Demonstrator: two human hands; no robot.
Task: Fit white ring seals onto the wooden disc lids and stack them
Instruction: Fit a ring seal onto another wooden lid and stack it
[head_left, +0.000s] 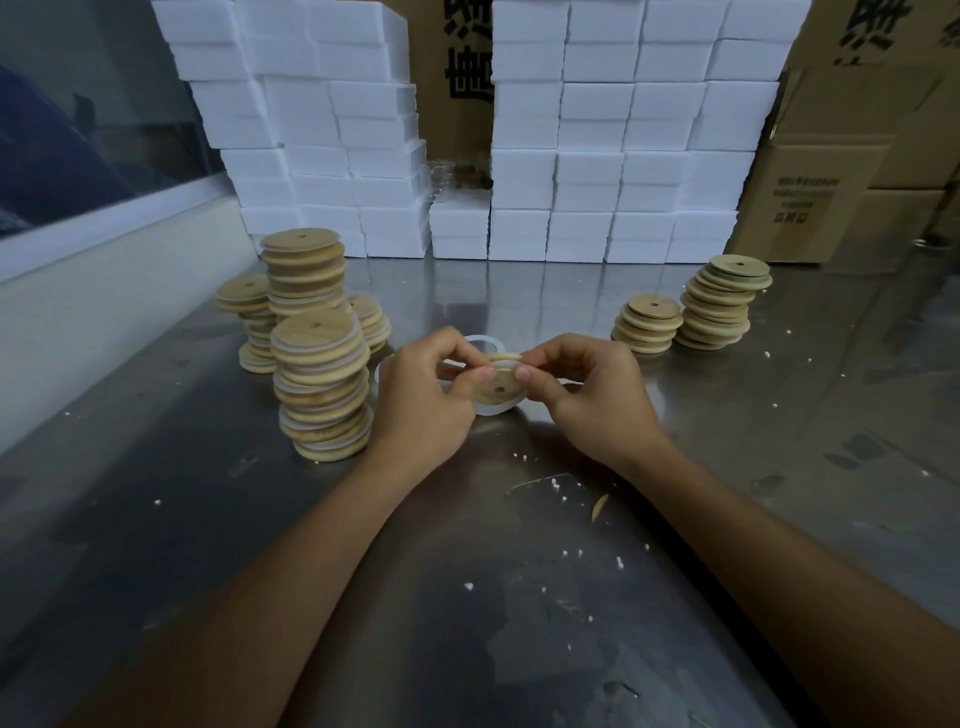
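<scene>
steel bench (779, 415), both hands up mid-fit: left hand (421, 400) and right hand (587, 395) pinch wooden lid (496, 387) above bench, curled fingers working white ring seal (493, 410) on; next likely seat it, add to left sealed stack (322, 384).

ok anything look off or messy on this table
Yes. The tall stack of ringed wooden disc lids nearest the left hand leans, its discs staggered. White crumbs and a wood sliver litter the steel table.
</scene>
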